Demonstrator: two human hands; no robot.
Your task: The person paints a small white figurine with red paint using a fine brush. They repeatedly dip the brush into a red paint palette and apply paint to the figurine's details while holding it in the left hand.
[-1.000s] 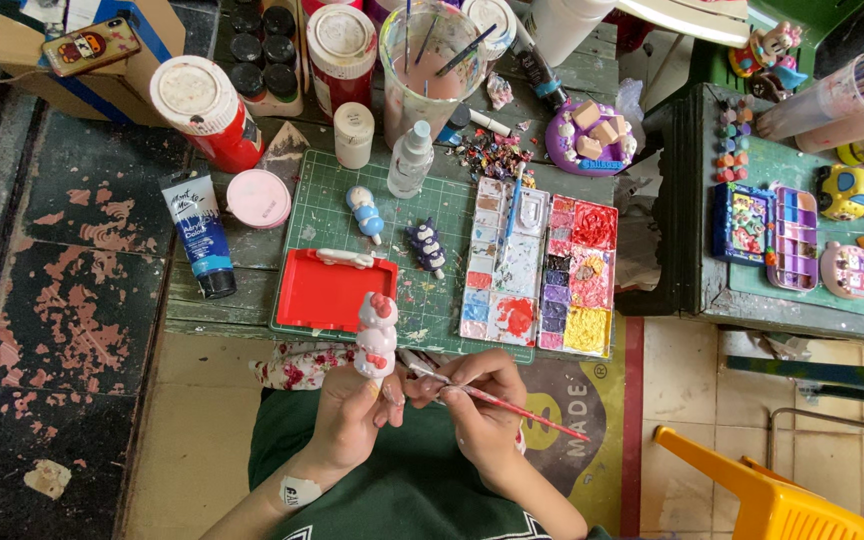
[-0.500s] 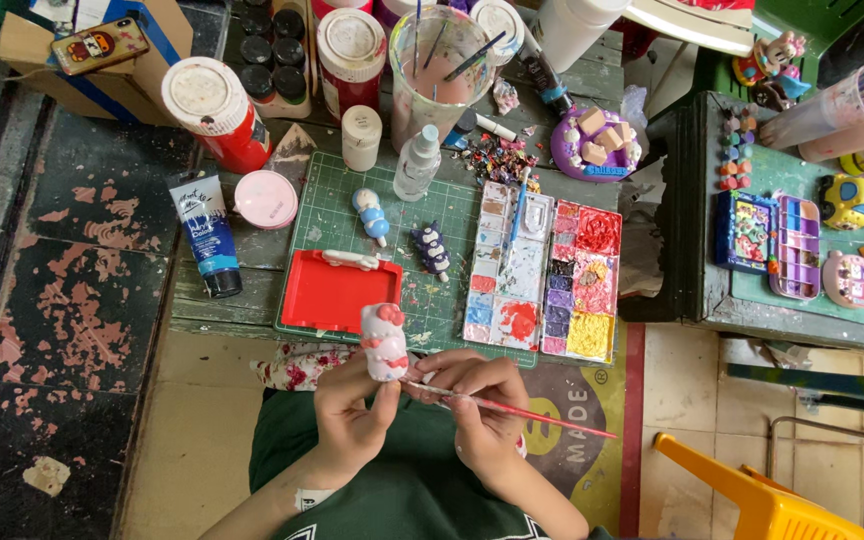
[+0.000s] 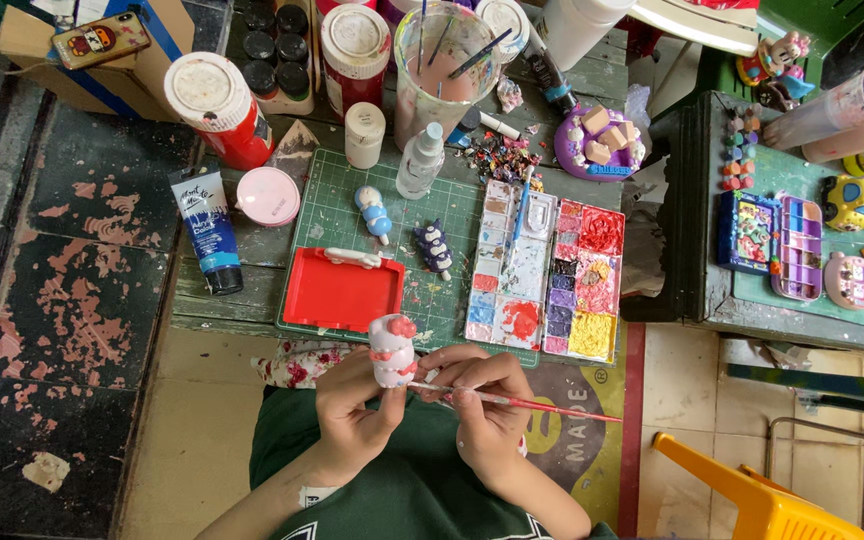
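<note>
My left hand [image 3: 352, 415] grips a small white cat-shaped figurine [image 3: 392, 350] with red and pink painted details, held upright over my lap. My right hand [image 3: 482, 405] pinches a thin pink-handled paintbrush [image 3: 522, 402], its tip touching the figurine's lower side and its handle pointing right. Both hands sit just below the front edge of a green cutting mat [image 3: 452, 290]. On the mat lie a red lid-like tray [image 3: 342, 290], a blue and white figurine [image 3: 374, 212] and a dark figurine [image 3: 435, 247]. A paint palette [image 3: 552, 270] with several coloured wells lies at the mat's right.
Behind the mat stand a clear cup of brushes [image 3: 442, 70], red paint jars [image 3: 217, 110], a spray bottle [image 3: 420, 160], a blue paint tube [image 3: 207, 230] and a pink round lid [image 3: 267, 196]. A side table [image 3: 752, 300] at right holds small paint sets. A yellow stool [image 3: 752, 500] is lower right.
The view shifted slightly. My hands have drawn closer together, and the brush tip now rests against the figurine, which has turned a little in my left hand.
</note>
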